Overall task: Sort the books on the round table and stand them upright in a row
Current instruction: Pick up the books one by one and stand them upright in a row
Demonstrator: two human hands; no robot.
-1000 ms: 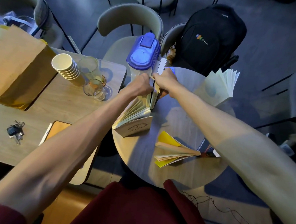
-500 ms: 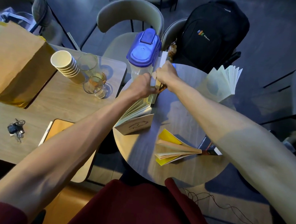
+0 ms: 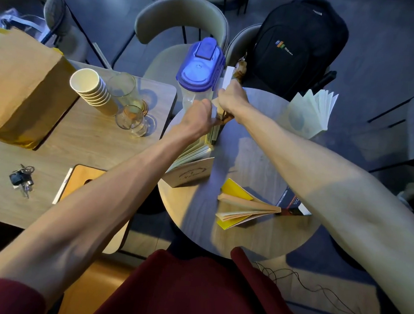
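Observation:
On the round table [image 3: 249, 237] a row of upright books [image 3: 201, 151] runs along the left side, fronted by a cream book [image 3: 190, 171] with a round emblem. My left hand [image 3: 197, 121] grips the tops of the books at the far end of the row. My right hand [image 3: 232, 101] pinches a thin book there, beside a white book [image 3: 227, 76] leaning on the jug. A yellow-covered book [image 3: 241, 205] lies fanned open near the front. A dark book [image 3: 292, 203] lies partly under my right arm. A pale book [image 3: 310, 112] stands fanned open at the right.
A clear jug with a blue lid [image 3: 201, 66] stands at the table's far edge. The wooden table [image 3: 80, 144] at the left holds stacked paper cups [image 3: 93, 90], two glasses [image 3: 130, 118], a brown paper parcel [image 3: 19, 84] and keys [image 3: 21, 179]. A black backpack [image 3: 297, 43] sits on a chair behind.
Both hands have shifted slightly toward the far end of the row, still holding the books beside the jug. The loose books have not moved.

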